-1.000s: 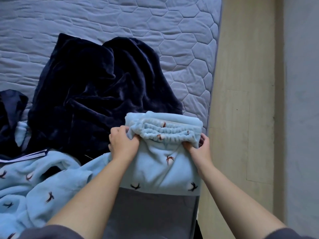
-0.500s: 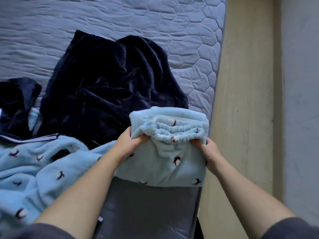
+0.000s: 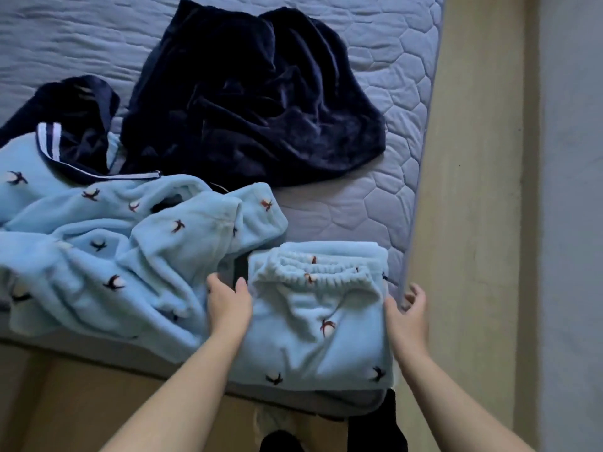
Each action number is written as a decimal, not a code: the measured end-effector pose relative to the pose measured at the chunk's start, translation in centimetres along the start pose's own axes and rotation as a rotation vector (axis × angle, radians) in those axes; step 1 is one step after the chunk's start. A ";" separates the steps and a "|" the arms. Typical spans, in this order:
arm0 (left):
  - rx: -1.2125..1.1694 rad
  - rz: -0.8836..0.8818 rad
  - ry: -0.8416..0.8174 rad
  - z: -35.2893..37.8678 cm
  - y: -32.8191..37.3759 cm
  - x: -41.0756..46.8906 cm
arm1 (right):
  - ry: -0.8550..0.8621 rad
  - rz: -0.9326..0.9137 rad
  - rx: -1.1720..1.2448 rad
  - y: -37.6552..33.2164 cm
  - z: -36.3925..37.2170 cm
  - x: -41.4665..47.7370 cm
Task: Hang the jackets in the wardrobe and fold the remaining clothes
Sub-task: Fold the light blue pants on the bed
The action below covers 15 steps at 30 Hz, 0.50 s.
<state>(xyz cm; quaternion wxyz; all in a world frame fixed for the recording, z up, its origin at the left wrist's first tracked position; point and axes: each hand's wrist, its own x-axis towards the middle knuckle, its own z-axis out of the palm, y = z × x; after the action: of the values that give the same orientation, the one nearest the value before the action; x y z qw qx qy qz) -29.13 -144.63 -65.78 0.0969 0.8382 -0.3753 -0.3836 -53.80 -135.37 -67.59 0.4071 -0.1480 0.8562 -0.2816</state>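
The folded light-blue fleece trousers point(image 3: 313, 327) lie on the mattress point(image 3: 375, 197) corner, at 5 o'clock in my view. My left hand point(image 3: 228, 305) rests at their 9 o'clock edge, fingers relaxed, gripping nothing. My right hand point(image 3: 408, 318) sits just beside the 3 o'clock edge, fingers loosely spread, empty. A crumpled matching top point(image 3: 114, 249) lies at 9 o'clock, a navy garment point(image 3: 254, 102) at 12.

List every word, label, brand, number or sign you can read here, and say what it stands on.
None: no readable text in this view.
The folded light blue trousers: bird motifs only, no label showing.
The loose light blue garment: same bird motifs, no words.
The navy garment with white stripes: stripes only.
The dark navy plush garment: nothing printed.
The mattress: quilted stitching only.
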 end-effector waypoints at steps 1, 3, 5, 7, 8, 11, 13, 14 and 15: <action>0.010 0.193 0.086 0.1 -0.7 -1.0 | 0.127 -0.112 -0.097 0.6 0.3 -1.1; 0.112 0.739 0.102 0.1 -2.3 -3.7 | 0.267 -0.491 -0.232 1.3 0.5 -3.7; 0.244 1.149 -0.017 0.4 -3.6 -6.1 | 0.248 -0.852 -0.333 2.1 0.7 -5.8; 0.365 1.329 -0.096 1.1 -3.9 -6.7 | 0.079 -1.088 -0.390 2.7 1.6 -6.5; 0.426 1.345 -0.107 1.8 -3.7 -6.4 | 0.003 -1.142 -0.427 2.6 2.4 -6.3; 0.587 1.243 -0.090 4.4 -2.7 -4.1 | -0.029 -1.101 -0.668 1.9 5.2 -3.3; 0.678 1.130 -0.077 6.3 -3.0 -1.7 | -0.021 -1.011 -0.827 2.2 6.4 -0.6; 0.727 1.093 -0.057 7.3 -3.7 -0.6 | -0.022 -0.961 -0.865 2.8 6.9 0.7; 0.777 1.076 -0.040 8.1 -4.7 0.5 | -0.024 -0.916 -0.884 3.7 7.3 1.9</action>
<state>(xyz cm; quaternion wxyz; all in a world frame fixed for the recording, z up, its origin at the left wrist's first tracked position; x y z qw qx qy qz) -32.13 -140.71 -73.80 -0.0414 0.5004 -0.8544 -0.1337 -49.39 -135.93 -74.67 0.1554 -0.6565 0.7367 -0.0453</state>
